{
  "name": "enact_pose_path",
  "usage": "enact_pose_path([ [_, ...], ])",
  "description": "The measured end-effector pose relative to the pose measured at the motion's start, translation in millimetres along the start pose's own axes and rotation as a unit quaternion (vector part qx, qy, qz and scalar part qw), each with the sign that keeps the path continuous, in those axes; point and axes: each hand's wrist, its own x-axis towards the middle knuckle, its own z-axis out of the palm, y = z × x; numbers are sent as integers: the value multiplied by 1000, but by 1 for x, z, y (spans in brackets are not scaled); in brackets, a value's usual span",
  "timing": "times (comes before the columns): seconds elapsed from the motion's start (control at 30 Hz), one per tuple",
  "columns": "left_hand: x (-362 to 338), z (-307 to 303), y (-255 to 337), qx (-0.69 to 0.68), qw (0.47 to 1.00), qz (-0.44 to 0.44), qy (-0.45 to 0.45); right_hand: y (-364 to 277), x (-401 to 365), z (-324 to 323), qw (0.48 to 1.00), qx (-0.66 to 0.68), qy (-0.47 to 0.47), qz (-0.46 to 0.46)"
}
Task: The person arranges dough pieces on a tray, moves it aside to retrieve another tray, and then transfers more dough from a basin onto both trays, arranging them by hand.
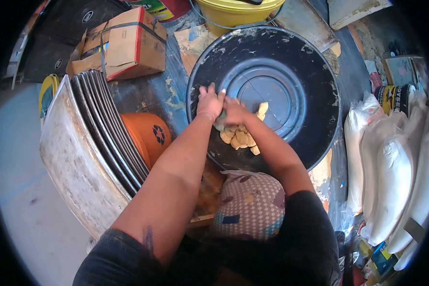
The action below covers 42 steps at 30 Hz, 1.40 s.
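A large black basin (319, 105) has bits of dried residue on its inner wall. Inside it, at the lower left, lie several pale yellow dough-like pieces (240, 138), one of them sticking up to the right. My left hand (209, 102) is over the basin's left inner wall with its fingers spread apart. Just right of it, my right hand (234, 112) is smeared by motion above the pieces. Something greenish and pale shows between the two hands, too small to make out.
Metal trays (88, 152) stand stacked at the left beside an orange bucket (150, 136). A cardboard box (124, 45) sits at the upper left, a yellow bucket (236, 14) behind the basin. Filled white plastic bags (395, 167) line the right.
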Motion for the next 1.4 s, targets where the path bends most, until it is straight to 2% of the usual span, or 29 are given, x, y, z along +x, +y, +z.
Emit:
enact_pose_path([
  [0.03,3,3,-4,60,997,46,-7,-16,-26,-8,998,-21,-63,-14],
  [0.07,4,1,-2,55,997,45,-6,-29,-51,-22,991,-42,-125,-28],
  [0.13,5,-1,8,222,964,98,-110,-7,-83,-35,965,185,-158,-103],
  [0.2,15,19,-1,184,969,88,-142,9,-128,-64,961,275,-1,16],
  [0.27,8,34,-3,152,947,26,-282,60,-155,-45,959,189,103,182],
  [0.33,-12,52,-6,203,925,29,-319,81,-171,-15,900,241,-48,359],
  [0.37,-20,59,-9,254,900,30,-354,84,-165,13,888,341,-74,300],
  [0.4,-23,64,-9,254,901,29,-351,12,-170,-8,821,476,-65,307],
  [0.43,-26,66,-11,247,898,40,-362,111,-125,110,946,291,81,116],
  [0.47,-26,70,-15,242,894,50,-373,75,-122,111,918,318,197,131],
  [0.53,-17,79,-27,202,905,90,-363,62,-102,122,840,487,215,109],
  [0.57,-15,78,-28,127,921,42,-366,59,-98,117,843,483,215,100],
  [0.6,-14,77,-31,51,930,-6,-364,42,-99,100,793,570,204,60],
  [0.63,-14,76,-30,33,942,17,-333,29,-99,84,736,650,188,19],
  [0.67,-9,73,-25,33,946,20,-321,16,-102,68,740,647,186,8],
  [0.73,-15,41,-2,61,936,24,-345,-3,-104,50,695,695,180,40],
  [0.77,-21,23,7,20,945,53,-322,-5,-103,40,691,700,178,10],
  [0.8,-27,-4,33,51,945,87,-312,-16,-107,20,694,699,173,-2],
  [0.87,-36,-53,73,20,947,140,-288,-63,-127,-43,702,685,195,-7],
  [0.93,-62,-105,115,25,962,195,-188,-104,-139,-96,748,608,263,-45],
  [1.0,-89,-163,144,-12,944,296,-147,-157,-158,-148,772,570,256,-110],
  [1.03,-108,-193,154,-38,945,295,-136,-184,-164,-167,784,547,252,-148],
  [1.07,-150,-231,164,-49,933,344,-91,-211,-172,-181,794,524,247,-186],
  [1.13,-185,-278,154,-52,933,356,16,-276,-191,-199,794,499,223,-266],
  [1.2,-284,-325,149,32,925,341,167,-335,-208,-199,794,497,169,-307],
  [1.23,-306,-334,130,34,924,333,183,-363,-218,-193,792,496,148,-325],
  [1.3,-347,-354,91,64,908,278,308,-402,-217,-169,800,479,96,-348],
  [1.37,-377,-361,42,12,908,244,341,-429,-193,-140,807,448,13,-384],
  [1.4,-388,-360,17,-11,912,225,344,-439,-190,-123,849,401,6,-345],
])
